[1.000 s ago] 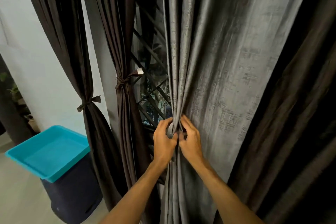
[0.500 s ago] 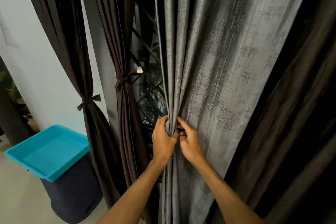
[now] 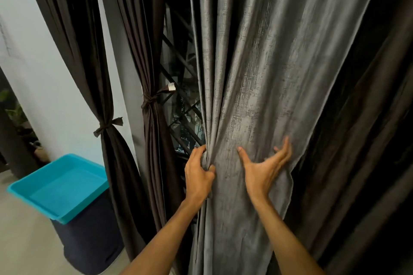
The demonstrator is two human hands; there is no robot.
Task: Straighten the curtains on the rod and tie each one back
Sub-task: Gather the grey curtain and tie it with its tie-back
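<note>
At far left, the first dark brown fabric curtain (image 3: 78,51) hangs cinched at the waist by a knotted brown tie band (image 3: 108,124). The second dark brown fabric curtain (image 3: 138,29) is cinched likewise by its own brown band (image 3: 154,98), beside the black metal window grille (image 3: 178,56). Next, my left grip (image 3: 199,174) is clenched, fingers curled round the gathered pleats at the left edge of the long grey textured curtain (image 3: 257,73). That curtain hangs with its long axis vertical, bunched at the left grip and fanning out flat to the right of it. My right grip (image 3: 263,169) is spread wide and holds nothing, palm toward the flat cloth, fingertips (image 3: 286,147) near the panel's free right edge; whether it touches I cannot tell. Finding: the ungathered width lies wholly to the right of the left grip, and the right grip is nearer to it. I judge the coming move to be a leftward sweep of that edge into the held bundle. No band for this curtain is visible. Furthest right hangs a third dark brown curtain (image 3: 368,140), with no tie seen on it.
</note>
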